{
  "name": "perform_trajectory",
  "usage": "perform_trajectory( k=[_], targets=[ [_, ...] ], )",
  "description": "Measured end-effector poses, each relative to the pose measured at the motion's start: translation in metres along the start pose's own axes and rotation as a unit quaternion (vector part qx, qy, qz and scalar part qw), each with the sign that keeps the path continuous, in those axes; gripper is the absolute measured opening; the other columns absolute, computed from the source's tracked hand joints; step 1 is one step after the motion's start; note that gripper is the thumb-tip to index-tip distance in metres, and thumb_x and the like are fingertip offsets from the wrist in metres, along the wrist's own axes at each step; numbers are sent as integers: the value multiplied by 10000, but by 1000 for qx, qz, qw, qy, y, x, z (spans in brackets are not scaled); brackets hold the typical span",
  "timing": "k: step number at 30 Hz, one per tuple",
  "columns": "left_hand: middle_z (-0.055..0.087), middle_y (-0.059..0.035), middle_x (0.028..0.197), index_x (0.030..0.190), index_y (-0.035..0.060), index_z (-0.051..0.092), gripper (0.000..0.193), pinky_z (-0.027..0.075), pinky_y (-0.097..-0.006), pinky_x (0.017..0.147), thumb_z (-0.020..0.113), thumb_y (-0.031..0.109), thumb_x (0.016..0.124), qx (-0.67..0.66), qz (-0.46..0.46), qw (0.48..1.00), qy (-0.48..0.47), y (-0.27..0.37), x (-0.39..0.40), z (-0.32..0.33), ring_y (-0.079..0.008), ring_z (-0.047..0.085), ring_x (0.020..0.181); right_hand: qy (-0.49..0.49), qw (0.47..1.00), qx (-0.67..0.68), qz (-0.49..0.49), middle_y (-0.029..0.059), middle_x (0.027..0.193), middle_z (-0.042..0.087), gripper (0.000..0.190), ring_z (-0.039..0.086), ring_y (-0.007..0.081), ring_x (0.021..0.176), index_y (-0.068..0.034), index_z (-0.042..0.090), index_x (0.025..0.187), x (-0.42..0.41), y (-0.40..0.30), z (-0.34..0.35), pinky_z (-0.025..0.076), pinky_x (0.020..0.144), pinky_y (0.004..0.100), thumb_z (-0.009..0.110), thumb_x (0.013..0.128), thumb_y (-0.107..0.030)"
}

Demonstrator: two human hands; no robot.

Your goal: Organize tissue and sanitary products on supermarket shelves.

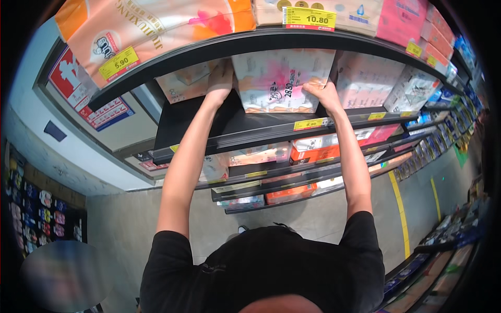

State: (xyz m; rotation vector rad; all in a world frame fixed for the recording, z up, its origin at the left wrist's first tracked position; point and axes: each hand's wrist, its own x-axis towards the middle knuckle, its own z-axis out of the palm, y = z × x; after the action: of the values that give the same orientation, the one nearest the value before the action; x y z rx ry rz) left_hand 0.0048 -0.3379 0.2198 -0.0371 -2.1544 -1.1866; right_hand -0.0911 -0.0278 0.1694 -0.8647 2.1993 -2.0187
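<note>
A large white, pink and orange pack of tissues [282,78] stands upright on a black metal shelf [219,131]. My right hand [323,94] grips its right side, the thumb on the front face and the other fingers hidden behind the edge. My left hand [220,84] reaches into the gap at the pack's left, between it and a peach-coloured tissue pack [188,82]. Its fingers are in shadow, so whether they press on either pack cannot be told. To the right of my right hand stand a pale pink pack [368,80] and a white patterned pack [411,88].
An upper shelf [219,47] juts out above my hands and bears an orange tissue pack [164,31] and more packs. Lower shelves hold further packs, among them an orange one [313,150]. A white wall [90,156] with posters is at left, a slipper rack [39,207] below it.
</note>
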Motion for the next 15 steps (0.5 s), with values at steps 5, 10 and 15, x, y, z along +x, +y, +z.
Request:
perform_trajectory(
  k=[5, 10, 15],
  targets=[
    [506, -164, 1325, 1425, -24, 294, 603, 341, -306, 1039, 556, 177, 921, -78, -83, 975, -193, -8, -5, 15, -202, 469, 1234, 94, 994, 42, -33, 120, 1149, 635, 508, 606, 179, 1016, 21, 543, 1231, 21, 3, 8, 470, 880, 299, 751, 805, -163],
    [438, -267, 1352, 1443, -58, 162, 735, 311, -321, 1063, 568, 253, 915, 117, 5, 981, -156, 4, -14, 20, -305, 409, 1298, 92, 994, 49, -17, 135, 1114, 648, 527, 605, 191, 988, 28, 582, 1182, 35, 10, 6, 461, 867, 301, 761, 813, -304],
    [369, -313, 1417, 1463, 11, 228, 749, 382, -392, 1054, 612, 334, 907, 72, -93, 976, -184, 31, -92, -19, -375, 432, 1302, 119, 991, -50, -37, 121, 1096, 655, 534, 607, 201, 979, 1, 576, 1197, 37, 13, 5, 459, 869, 312, 764, 805, -309]
  ],
)
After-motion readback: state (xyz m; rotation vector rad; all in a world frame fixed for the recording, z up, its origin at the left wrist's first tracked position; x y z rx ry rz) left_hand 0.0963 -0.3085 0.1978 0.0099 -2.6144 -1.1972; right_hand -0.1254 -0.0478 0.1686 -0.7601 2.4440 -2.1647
